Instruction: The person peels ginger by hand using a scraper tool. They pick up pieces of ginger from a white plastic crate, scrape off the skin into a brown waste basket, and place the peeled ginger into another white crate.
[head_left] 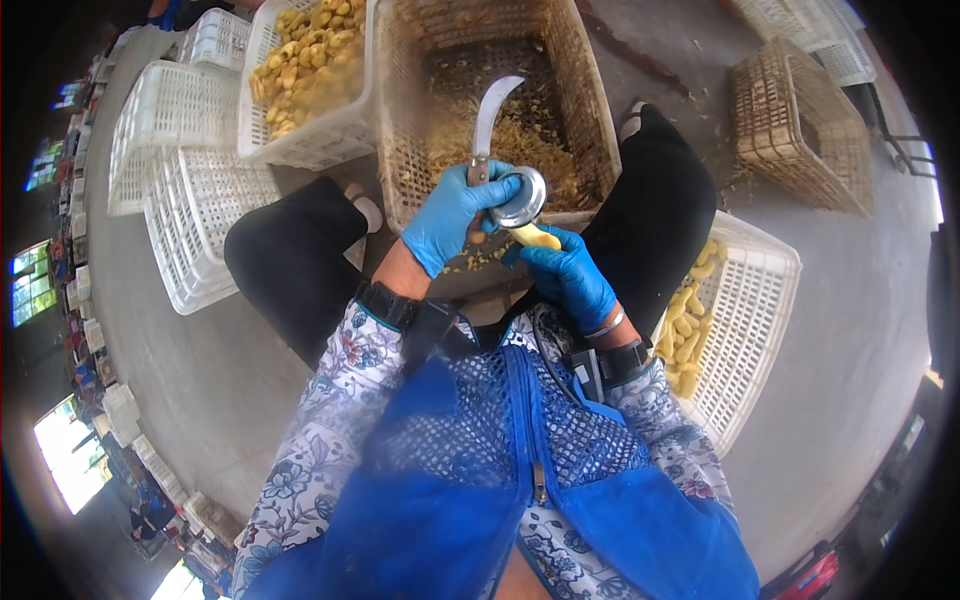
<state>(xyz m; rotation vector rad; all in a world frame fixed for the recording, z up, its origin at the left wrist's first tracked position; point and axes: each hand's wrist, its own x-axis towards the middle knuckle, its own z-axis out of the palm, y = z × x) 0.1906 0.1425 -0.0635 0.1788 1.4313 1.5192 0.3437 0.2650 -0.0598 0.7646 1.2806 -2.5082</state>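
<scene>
While the knife [495,113] and ring [527,206] are being gripped in the closed left hand [447,215], the yellow piece [537,237] is being pinched by the right hand [572,275] beside the crate's [572,85] near rim; peeling is apparently being done, steady support being required next.

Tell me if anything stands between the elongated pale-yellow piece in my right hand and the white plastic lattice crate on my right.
Your black-trousered right leg lies between the elongated pale-yellow piece and the white plastic lattice crate, hiding part of its near side.
</scene>
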